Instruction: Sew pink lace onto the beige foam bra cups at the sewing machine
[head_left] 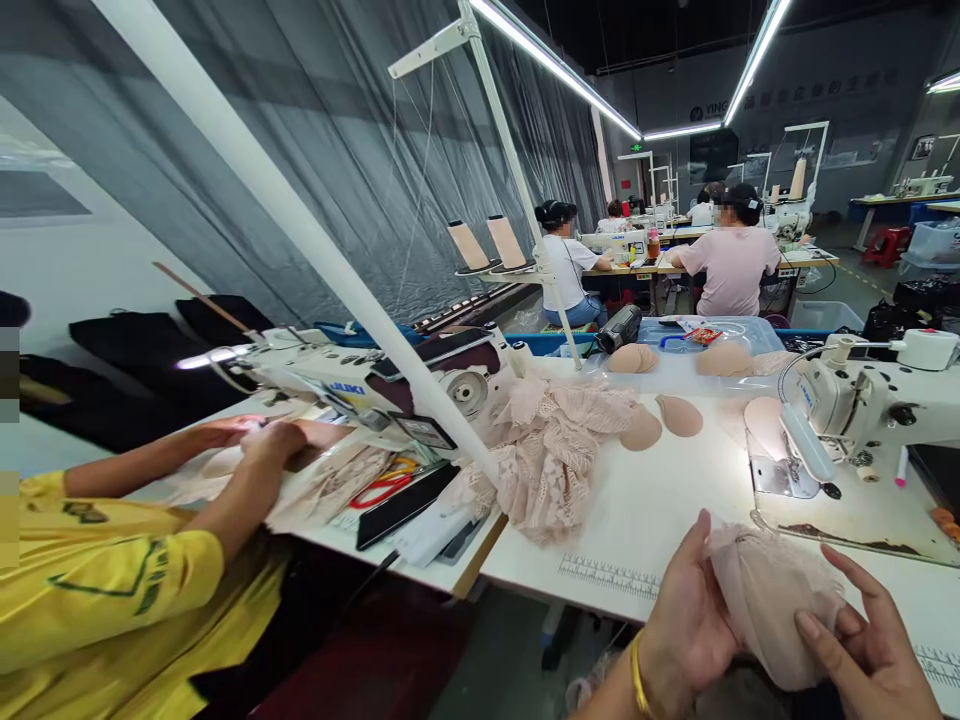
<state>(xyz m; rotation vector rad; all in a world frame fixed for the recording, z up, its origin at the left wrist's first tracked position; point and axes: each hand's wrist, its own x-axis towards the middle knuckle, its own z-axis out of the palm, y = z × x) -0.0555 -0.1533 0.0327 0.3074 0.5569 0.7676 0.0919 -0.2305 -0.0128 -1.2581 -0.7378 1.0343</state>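
Observation:
My left hand (686, 615) and my right hand (870, 640) are low at the frame's bottom right, both closed around a beige lace-covered bra cup (765, 595) held between them just at the front edge of the white sewing table (637, 510). A gold bangle sits on my left wrist. A white sewing machine (862, 395) stands behind the cup to the right, lit underneath. A heap of beige lace pieces (551, 450) lies to the left of my hands, and several loose beige foam cups (660, 425) lie farther back.
A co-worker in a yellow shirt (97, 580) sits at the left, both hands at another sewing machine (352, 375). Thread cones (487, 243) stand on a rack. A clear bin (712, 335) sits at the back. More people sew at distant tables.

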